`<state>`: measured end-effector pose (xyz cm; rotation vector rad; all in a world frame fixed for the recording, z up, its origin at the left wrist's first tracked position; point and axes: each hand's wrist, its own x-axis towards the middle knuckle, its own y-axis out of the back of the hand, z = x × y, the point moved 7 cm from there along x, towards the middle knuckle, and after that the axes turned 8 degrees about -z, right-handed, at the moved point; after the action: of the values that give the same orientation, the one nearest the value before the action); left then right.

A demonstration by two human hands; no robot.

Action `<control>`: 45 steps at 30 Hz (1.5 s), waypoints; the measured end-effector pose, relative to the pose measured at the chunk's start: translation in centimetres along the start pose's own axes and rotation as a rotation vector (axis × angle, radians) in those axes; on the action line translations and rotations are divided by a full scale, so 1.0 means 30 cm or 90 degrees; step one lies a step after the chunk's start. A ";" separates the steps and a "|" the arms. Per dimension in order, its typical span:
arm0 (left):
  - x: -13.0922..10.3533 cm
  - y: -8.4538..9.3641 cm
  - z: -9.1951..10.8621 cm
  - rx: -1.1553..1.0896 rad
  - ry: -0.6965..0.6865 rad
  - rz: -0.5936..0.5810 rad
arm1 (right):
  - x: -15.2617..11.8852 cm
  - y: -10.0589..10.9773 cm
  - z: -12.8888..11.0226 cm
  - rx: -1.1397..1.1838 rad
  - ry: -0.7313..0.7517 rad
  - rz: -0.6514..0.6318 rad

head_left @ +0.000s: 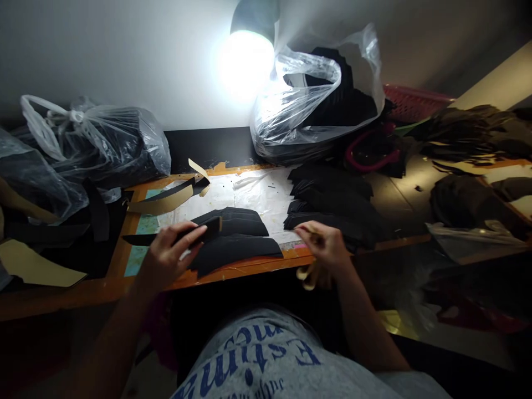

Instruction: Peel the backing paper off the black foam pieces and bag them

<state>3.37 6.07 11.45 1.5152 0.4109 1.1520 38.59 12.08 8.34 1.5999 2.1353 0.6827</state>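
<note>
My left hand (172, 249) is closed on a narrow black piece (213, 228), whose dark end also sticks out to the left of the hand. Just right of it, flat black pieces (236, 252) lie overlapping at the table's front edge. My right hand (322, 244) has its fingers pinched on a bundle of tan strips (315, 275), which hangs in loops below the hand, in front of the table edge. Stacks of black pieces (328, 194) fan out beyond the right hand. Curved tan and black pieces (166, 200) rest at the back left of the white sheet.
A bright lamp (251, 58) shines at the back. Clear plastic bags (112, 138) with dark contents stand back left, and another bag (286, 119) back right. A red basket (415, 102), pink-handled scissors (372, 166) and dark piles (469, 130) are on the right. The wooden edge (233, 270) runs along the front.
</note>
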 end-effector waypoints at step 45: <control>-0.310 -0.181 0.076 -0.534 0.668 0.151 | -0.007 -0.235 -0.033 -0.093 0.037 -0.254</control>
<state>2.74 -0.75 2.83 0.1503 0.3509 1.9463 32.63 10.10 4.99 1.0461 2.2908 0.7363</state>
